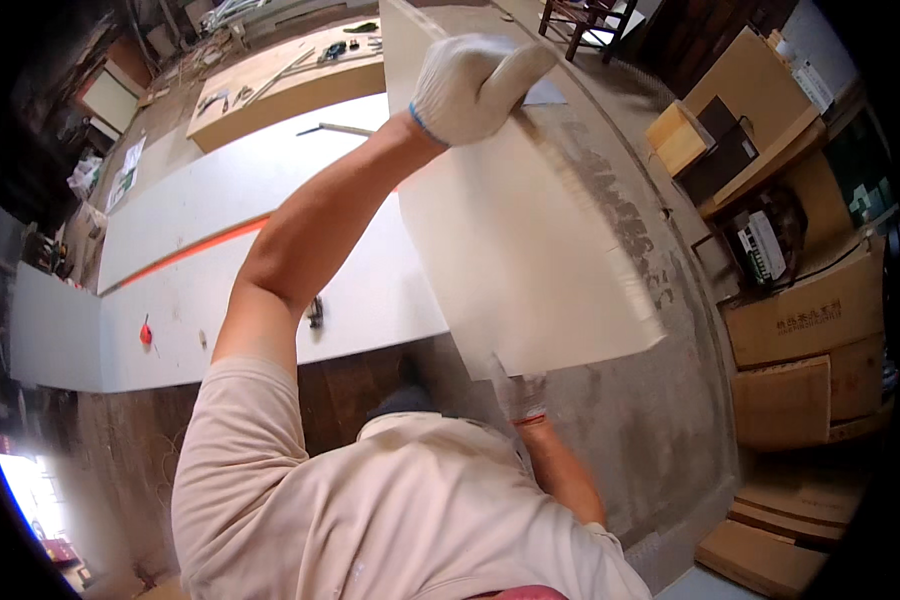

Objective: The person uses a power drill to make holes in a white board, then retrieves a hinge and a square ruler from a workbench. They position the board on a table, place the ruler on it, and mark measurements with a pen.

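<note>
A large white board [530,250] stands tilted in front of me, its right edge rough and layered. High up, my left hand [480,88], in a white knit glove with a blue cuff, is closed over the board's edge. Down at the near edge, my right hand [520,395], gloved with a red cuff, grips the same board; its fingers are partly blurred. Left of the board lie white panels [360,300] with an orange-red strip [195,252] between them. A small dark tool [316,312] and a small red object [146,333] rest on the nearer panel.
Behind the panels, a low wooden bench [290,90] carries several tools and sticks. Cardboard boxes [805,320] and leaning boards [760,100] line the right side. A dark wooden chair [588,28] stands at the back. Grey concrete floor [660,430] shows right of the board.
</note>
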A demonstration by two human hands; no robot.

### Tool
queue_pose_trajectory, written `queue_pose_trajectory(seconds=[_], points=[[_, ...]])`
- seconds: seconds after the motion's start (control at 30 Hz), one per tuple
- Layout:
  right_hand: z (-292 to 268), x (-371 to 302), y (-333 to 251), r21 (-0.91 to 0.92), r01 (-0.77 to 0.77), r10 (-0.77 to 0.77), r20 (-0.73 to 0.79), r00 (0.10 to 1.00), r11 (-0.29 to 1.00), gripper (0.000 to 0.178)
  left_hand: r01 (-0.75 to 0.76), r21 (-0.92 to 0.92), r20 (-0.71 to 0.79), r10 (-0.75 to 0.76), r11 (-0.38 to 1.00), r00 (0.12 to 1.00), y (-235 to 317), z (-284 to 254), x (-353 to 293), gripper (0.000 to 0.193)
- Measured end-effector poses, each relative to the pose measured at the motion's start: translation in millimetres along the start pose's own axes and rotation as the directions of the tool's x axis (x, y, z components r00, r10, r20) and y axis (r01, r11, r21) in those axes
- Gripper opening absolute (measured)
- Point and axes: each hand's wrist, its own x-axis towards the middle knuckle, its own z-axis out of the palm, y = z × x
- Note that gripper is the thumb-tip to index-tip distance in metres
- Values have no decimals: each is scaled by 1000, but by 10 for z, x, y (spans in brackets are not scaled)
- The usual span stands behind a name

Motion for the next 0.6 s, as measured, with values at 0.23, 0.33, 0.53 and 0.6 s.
queue_pose_trajectory(seconds=[0.23,0.33,0.53,0.6], points=[[978,777,-265,134,-140,146,-36,989,981,21,-62,-46,34,63,997,997,-1060,-325,-195,46],[1234,892,-325,157,-223,202,138,970,962,21,-60,-61,48,63,996,997,-1405,-400,-322,46],[1704,902,-301,213,-217,199,104,975,953,22,-114,-66,99,120,991,988,-1794,-450,-541,19],[1801,840,-208,273,-271,187,298,936,923,32,-91,-62,95,96,994,991,-1834,-440,-591,23]])
